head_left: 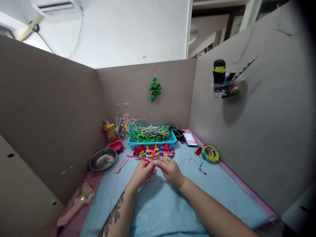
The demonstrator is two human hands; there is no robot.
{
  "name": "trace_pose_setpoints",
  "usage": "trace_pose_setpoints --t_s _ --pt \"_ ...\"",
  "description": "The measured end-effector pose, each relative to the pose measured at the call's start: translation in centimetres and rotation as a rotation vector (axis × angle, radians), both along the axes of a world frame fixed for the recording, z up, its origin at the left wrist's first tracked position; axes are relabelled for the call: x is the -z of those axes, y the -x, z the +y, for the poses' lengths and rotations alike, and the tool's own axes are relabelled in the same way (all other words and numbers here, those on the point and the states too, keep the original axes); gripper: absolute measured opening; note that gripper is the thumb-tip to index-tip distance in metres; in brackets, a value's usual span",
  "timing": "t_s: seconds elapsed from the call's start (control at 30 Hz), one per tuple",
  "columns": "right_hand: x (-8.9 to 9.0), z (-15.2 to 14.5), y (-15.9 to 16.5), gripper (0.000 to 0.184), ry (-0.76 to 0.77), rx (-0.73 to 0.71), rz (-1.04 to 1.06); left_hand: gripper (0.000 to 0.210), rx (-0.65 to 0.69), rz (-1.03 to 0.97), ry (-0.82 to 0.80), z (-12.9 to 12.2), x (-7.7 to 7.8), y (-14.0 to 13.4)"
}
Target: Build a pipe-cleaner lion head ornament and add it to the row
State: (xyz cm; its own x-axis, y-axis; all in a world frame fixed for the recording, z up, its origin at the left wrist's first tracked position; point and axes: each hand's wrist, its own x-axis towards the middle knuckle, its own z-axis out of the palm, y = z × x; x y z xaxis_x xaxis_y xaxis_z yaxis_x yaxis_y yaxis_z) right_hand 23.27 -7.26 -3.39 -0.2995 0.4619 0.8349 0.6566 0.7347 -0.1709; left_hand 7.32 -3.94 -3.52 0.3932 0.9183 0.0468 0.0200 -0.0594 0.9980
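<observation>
My left hand [143,171] is closed on a bright pink pipe cleaner [137,157], whose loose end sticks out to the left. Close beside it, my right hand [171,170] pinches the same pipe cleaner between thumb and fingers. Below the hands lies a pale pink and white coiled piece [151,176], partly hidden by my left hand. Just beyond the fingers several colourful pipe-cleaner figures sit in a row, among them an orange and white one [152,152] and a purple and red one [167,150].
A blue tray [153,144] heaped with pipe cleaners stands behind the figures. To the left are a metal bowl [102,160], pink clip-like tool [121,165] and pink glue gun [77,205]. A yellow-green ring of pipe cleaners [210,153] lies right. Grey panels [145,108] enclose the table.
</observation>
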Motion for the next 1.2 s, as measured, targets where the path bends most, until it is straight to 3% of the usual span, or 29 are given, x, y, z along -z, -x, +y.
trace_pose_setpoints --t_s 0.2,0.37,0.6,1.03,1.2 --pt "0.2 0.2 -0.1 0.023 0.007 0.005 0.000 0.042 -0.028 0.063 -0.062 0.1 0.0 0.1" --pt "-0.1 0.1 -0.2 0.023 0.000 0.014 -0.024 0.032 -0.074 0.085 -0.170 0.5 0.3 0.3" --pt "-0.2 0.0 -0.3 0.024 -0.001 -0.030 -0.059 0.030 0.072 0.091 -0.209 0.8 0.4 1.2" --pt "-0.5 -0.5 -0.3 0.023 -0.174 -0.051 -0.160 0.041 0.359 -0.154 0.147 -0.1 -0.2 1.3" --pt "-0.5 -0.5 -0.1 0.025 -0.225 -0.020 -0.172 0.037 0.361 -0.202 0.228 -0.3 -0.7 1.3"
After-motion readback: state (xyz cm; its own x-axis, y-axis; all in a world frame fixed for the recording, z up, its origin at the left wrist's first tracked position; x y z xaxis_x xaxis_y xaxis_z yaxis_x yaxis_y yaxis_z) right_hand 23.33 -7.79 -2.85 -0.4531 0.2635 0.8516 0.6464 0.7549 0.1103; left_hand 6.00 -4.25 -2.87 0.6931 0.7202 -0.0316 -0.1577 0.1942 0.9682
